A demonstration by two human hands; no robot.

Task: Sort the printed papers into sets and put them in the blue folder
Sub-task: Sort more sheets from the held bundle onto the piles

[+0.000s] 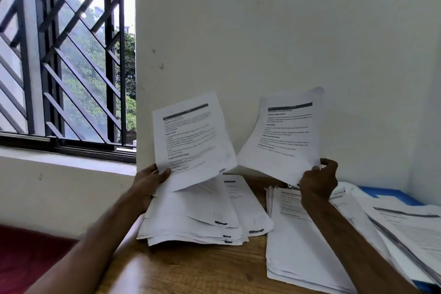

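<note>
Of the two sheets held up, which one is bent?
The sheet in the right hand, the right sheet: its side edge curves inward, while the left sheet stays nearly flat.

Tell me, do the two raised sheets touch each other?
Cannot tell. In the head view the left sheet's lower corner meets the right sheet's edge, but depth is unclear.

So there's a table point(191, 267) pushed into a wall corner, window point(66, 55) off to the left. Left stack point(191, 219) of papers sits near the table's left edge, with a middle stack point(300, 241) to its right and a right stack point(405, 229) at the far right lying on the folder point(391, 194). The left hand point(149, 180) holds one sheet point(191, 138) above the left stack; the right hand point(318, 181) holds another sheet point(284, 136) above the middle one.
</note>
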